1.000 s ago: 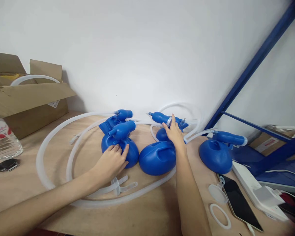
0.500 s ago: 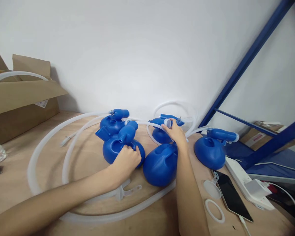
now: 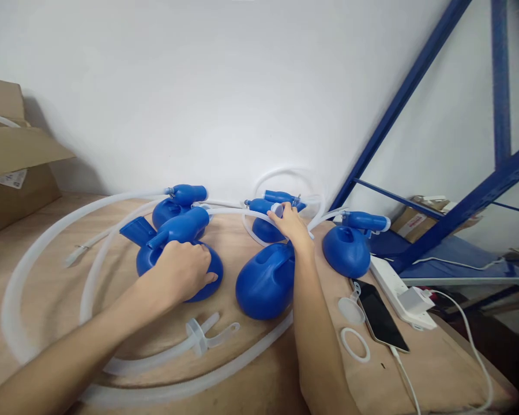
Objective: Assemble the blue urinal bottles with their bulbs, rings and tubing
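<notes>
Blue plastic curves under my left hand, which lies across the near-left bottle; my fingers there bend out of sight, so I can't tell whether they grip it or only rest. With my right hand I pinch a white cap, thumb and finger on either side of it. To do this well, I judge, I should hold the cap lightly by its rim and let my left palm steady the rounded bottle, which looks apt to rock, without tugging the clear tube that runs close by.

The near-left bottle sits directly beneath my left fingers, its blue spout just beyond my knuckles. The cap is right at my right fingertips, above the rear bottle. Between my forearms sits the middle bottle, partly behind my right arm.
</notes>
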Action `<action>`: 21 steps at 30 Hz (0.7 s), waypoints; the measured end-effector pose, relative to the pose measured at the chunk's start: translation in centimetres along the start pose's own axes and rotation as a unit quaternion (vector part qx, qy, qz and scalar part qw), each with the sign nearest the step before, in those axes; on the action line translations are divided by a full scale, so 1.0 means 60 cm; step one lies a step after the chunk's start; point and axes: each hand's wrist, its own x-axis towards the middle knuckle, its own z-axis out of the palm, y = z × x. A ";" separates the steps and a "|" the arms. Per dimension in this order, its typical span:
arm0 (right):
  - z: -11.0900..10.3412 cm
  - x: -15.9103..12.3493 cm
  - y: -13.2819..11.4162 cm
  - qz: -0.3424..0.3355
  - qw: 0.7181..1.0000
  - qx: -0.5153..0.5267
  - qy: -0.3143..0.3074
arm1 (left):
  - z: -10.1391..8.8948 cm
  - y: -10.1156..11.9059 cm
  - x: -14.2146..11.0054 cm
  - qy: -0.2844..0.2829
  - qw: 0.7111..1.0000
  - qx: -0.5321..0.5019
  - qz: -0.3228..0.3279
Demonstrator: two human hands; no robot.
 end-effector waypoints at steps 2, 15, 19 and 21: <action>0.001 0.001 0.000 -0.008 1.000 -0.001 0.000 | -0.015 -0.016 -0.023 -0.025 1.000 0.014 0.013; -0.175 -0.139 0.010 -0.180 0.973 0.130 0.054 | -0.065 -0.152 0.001 -0.011 0.998 -0.040 -0.048; -0.219 -0.209 0.069 -0.141 0.985 0.041 -0.094 | -0.074 -0.157 0.005 -0.042 0.997 -0.057 -0.019; -0.212 -0.234 0.122 -0.057 0.990 -0.020 -0.130 | -0.076 -0.159 0.001 -0.046 0.996 -0.071 -0.012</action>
